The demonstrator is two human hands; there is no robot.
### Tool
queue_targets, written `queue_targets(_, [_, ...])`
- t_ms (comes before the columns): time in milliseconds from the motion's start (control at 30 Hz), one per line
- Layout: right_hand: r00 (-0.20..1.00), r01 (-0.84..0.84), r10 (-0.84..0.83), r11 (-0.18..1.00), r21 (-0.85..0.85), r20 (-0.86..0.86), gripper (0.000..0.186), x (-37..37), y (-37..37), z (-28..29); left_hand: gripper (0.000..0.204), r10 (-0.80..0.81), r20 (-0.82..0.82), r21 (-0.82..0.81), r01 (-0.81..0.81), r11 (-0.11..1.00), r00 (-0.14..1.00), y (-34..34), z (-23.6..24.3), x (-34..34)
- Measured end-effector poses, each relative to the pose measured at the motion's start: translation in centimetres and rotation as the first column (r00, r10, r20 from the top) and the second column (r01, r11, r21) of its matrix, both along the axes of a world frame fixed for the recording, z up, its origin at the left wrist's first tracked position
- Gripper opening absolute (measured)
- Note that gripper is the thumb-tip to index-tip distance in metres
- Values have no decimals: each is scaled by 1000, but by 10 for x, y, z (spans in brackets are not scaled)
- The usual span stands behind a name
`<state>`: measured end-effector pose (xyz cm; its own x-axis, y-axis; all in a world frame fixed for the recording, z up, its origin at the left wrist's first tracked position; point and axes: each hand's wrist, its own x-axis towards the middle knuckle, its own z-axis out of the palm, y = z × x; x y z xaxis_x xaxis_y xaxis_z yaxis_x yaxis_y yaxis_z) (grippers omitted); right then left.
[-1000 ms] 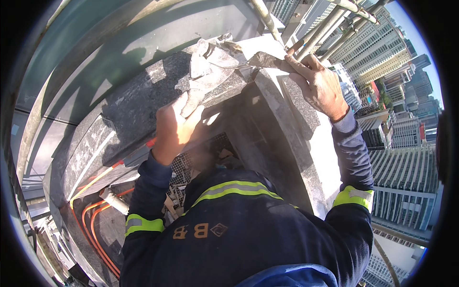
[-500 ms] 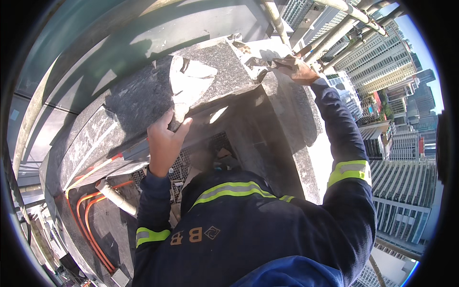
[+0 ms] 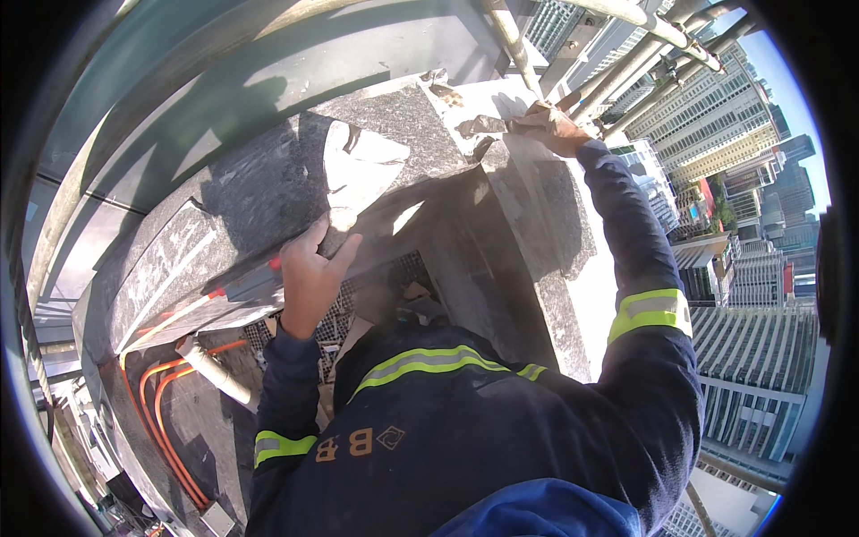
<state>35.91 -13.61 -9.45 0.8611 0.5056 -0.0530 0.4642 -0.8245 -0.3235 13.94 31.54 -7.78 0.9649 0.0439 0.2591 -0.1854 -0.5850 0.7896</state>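
My left hand (image 3: 311, 273) is at the front edge of the speckled grey stone ledge (image 3: 407, 116). Its thumb and fingers close around the narrow lower end of a crumpled whitish sheet (image 3: 362, 166), paper or cloth, draped over the ledge. Farther off to the right, my right hand (image 3: 559, 130) is closed at the ledge's far corner. Beside its fingertips lies a crumpled greyish piece (image 3: 481, 126); whether the hand grips it cannot be made out. Both arms wear dark sleeves with yellow-green reflective bands.
Below the ledge opens a deep recess with a dark mesh (image 3: 412, 268). Orange pipes (image 3: 165, 421) and a pale pipe (image 3: 219, 371) run at the left. Scaffold poles (image 3: 514, 45) cross the top. Glass panels (image 3: 188, 125) line the back; tall buildings (image 3: 743, 358) lie far below at right.
My left hand and the whitish sheet appear slightly lower, as the view shifts a little. The right hand stays at the far corner, with its fingers turned slightly.
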Motion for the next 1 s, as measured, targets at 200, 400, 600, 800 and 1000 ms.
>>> queue_targets(200, [993,84,-85,996,-9,-83,41,5,-20,7,49,23,-128,-46,-29,999,992,-3,12,-10])
queue_targets(400, [962,150,-204,950,274,180,36,-60,-2,62,27,-10,-55,-287,-7,958,998,-38,-28,-6])
queue_targets(600, [791,608,164,-321,726,-590,29,-186,158,41,35,-152,-12,-625,111,773,988,-115,-7,-3])
queue_targets(800, [777,614,258,-512,601,-574,7,-220,206,42,43,-224,-81,-636,123,762,971,-119,-9,-6])
queue_targets(1000, [793,575,-57,-258,776,-607,28,-220,206,30,36,-168,-27,-612,116,782,985,-108,-13,-4])
